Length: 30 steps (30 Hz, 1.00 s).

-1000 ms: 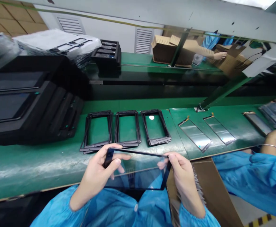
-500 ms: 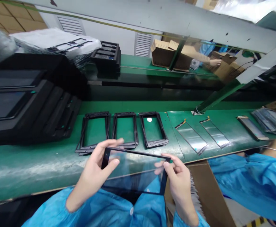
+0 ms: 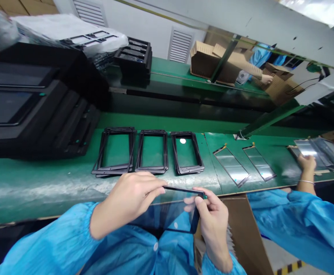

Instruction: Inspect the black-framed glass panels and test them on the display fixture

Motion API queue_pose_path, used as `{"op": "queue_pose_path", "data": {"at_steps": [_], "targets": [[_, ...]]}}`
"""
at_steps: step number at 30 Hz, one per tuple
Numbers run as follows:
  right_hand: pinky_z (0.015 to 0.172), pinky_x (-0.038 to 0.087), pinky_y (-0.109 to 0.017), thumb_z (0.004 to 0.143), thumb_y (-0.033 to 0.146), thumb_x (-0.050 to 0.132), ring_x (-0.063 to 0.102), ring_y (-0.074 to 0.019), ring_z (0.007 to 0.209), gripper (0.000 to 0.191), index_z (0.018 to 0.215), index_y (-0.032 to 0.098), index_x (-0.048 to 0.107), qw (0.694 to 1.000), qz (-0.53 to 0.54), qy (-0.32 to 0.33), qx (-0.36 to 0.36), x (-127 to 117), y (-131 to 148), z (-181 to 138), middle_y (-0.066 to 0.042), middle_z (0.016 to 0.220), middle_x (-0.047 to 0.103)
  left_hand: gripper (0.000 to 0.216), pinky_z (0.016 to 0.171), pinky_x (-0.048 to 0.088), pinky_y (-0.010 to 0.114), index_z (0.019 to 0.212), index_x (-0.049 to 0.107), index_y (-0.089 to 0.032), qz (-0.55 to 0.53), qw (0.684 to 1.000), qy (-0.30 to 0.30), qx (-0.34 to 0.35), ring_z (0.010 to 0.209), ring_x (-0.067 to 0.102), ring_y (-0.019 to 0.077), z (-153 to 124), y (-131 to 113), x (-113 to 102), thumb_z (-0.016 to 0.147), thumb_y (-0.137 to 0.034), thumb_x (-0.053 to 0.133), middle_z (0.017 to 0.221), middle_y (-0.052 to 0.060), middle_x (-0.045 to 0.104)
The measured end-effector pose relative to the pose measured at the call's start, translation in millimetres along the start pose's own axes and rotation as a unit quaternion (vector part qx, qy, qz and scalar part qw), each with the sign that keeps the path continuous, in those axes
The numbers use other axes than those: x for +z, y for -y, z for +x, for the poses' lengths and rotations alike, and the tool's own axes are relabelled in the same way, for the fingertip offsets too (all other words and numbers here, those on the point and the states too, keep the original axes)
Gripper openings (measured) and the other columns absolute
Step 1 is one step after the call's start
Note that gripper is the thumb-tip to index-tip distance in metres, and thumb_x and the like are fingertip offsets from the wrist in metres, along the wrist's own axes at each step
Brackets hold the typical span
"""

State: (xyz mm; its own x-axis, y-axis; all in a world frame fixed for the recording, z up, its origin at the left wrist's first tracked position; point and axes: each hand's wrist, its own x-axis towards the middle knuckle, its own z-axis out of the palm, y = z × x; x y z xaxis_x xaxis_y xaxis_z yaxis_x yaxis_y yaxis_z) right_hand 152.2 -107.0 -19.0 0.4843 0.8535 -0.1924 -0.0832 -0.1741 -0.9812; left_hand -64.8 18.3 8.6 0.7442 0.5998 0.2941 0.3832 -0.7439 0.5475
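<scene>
A black-bordered clear touch screen panel [image 3: 174, 214] is held tilted in front of my body, over the table's near edge. My right hand [image 3: 213, 217] grips its right end, thumb on the near face and fingers behind the glass. With fingers pressed together, my left hand [image 3: 129, 196] pinches along the panel's top edge and covers its left part. Just beyond my hands lie three loose stacks of black rectangular frames: a left stack [image 3: 114, 170], a middle stack [image 3: 151, 169] and a right stack [image 3: 189, 169].
Two clear glass panels [image 3: 231, 165] with orange tabs lie right of the frames. A co-worker's hand [image 3: 307, 164] touches a pile of screens [image 3: 326, 151] at far right. Stacked black trays [image 3: 41, 133] stand left. A green post [image 3: 264, 120] rises behind; an open carton [image 3: 247, 233] sits below.
My left hand has moved from the panel's left end to its top edge, fingers now together. The co-worker's hand has reached onto the pile of screens. The view has shifted slightly.
</scene>
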Motion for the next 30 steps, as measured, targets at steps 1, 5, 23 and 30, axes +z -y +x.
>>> {"op": "queue_pose_path", "data": {"at_steps": [1,5,23,30], "targets": [[0.059,0.066,-0.032,0.089,0.050,0.079,0.080,-0.0244,0.057,0.036,0.105,0.018,0.076,1.000,-0.001,0.000,0.000,0,1,0,-0.008,0.074,0.085,0.027,0.079,0.061,0.033,0.106,0.083,-0.020,0.002,1.000,-0.001,0.000,0.087,0.080,0.0238,-1,0,0,0.105,-0.026,0.057,0.096,0.006,0.085],[0.061,0.065,-0.032,0.090,0.050,0.078,0.080,-0.0235,0.058,0.035,0.107,0.019,0.076,1.000,-0.001,0.016,0.011,-1,1,1,-0.008,0.076,0.085,0.026,0.076,0.061,0.034,0.109,0.081,-0.018,0.017,1.000,-0.003,0.001,0.086,0.080,0.0240,-5,-1,-1,0.106,-0.025,0.056,0.098,0.005,0.085],[0.059,0.064,-0.029,0.090,0.049,0.078,0.079,-0.0215,0.057,0.033,0.106,0.020,0.079,0.996,0.002,0.089,0.008,11,6,10,-0.006,0.073,0.084,0.030,0.082,0.058,0.034,0.125,0.077,-0.023,-0.033,0.997,0.051,-0.037,0.100,0.079,0.0267,-6,-9,3,0.106,-0.030,0.054,0.114,0.005,0.083],[0.079,0.066,-0.035,0.095,0.053,0.071,0.084,-0.0253,0.081,0.033,0.113,0.028,0.083,0.986,0.051,0.153,0.029,15,6,18,-0.007,0.098,0.087,0.037,0.064,0.060,0.026,0.121,0.078,-0.023,-0.346,0.902,0.070,-0.249,0.073,0.077,0.0181,-5,-15,13,0.109,-0.040,0.047,0.103,0.005,0.083]]}}
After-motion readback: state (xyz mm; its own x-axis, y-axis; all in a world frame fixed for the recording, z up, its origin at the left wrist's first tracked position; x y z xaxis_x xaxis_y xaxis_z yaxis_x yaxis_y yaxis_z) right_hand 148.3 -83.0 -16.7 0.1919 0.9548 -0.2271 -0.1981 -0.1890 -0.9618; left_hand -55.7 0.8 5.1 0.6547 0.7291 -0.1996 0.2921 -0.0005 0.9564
